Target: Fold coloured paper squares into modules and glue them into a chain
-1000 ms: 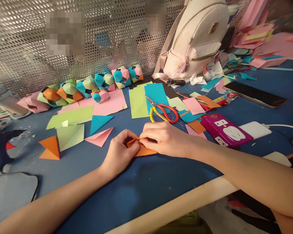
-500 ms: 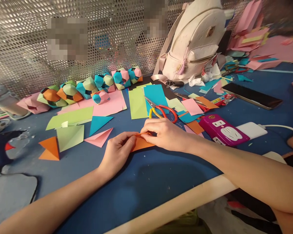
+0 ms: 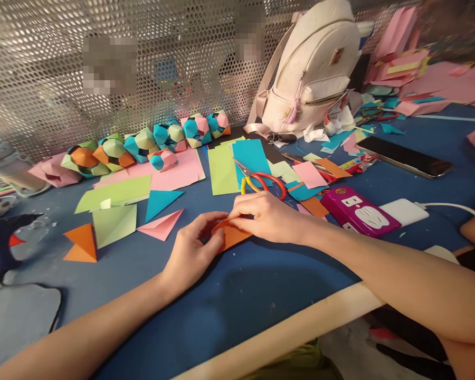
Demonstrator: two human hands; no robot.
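A folded piece of orange paper (image 3: pixel 234 237) lies on the blue table between my hands. My left hand (image 3: pixel 193 245) pinches its left end, the thumb on the near face and the fingers behind. Closed over its upper right edge is my right hand (image 3: pixel 266 216), which partly hides the paper. Left of my hands are a folded pink paper (image 3: pixel 162 225), a blue paper triangle (image 3: pixel 161 203), a pale green sheet (image 3: pixel 114 224) and a folded orange piece (image 3: pixel 83 244). Just beyond my right hand rest scissors (image 3: pixel 261 177) with red and yellow handles.
Several folded paper balls (image 3: pixel 142 142) line the perforated metal screen (image 3: pixel 174 31). A white backpack (image 3: pixel 312 74) stands behind. To the right are a purple power strip (image 3: pixel 362 210), a phone (image 3: pixel 404 156) and paper scraps. A glue gun (image 3: pixel 2 237) stands at the left.
The left end of the orange paper has shifted slightly, and my left thumb has moved a little down and right. My right hand stays almost in place.
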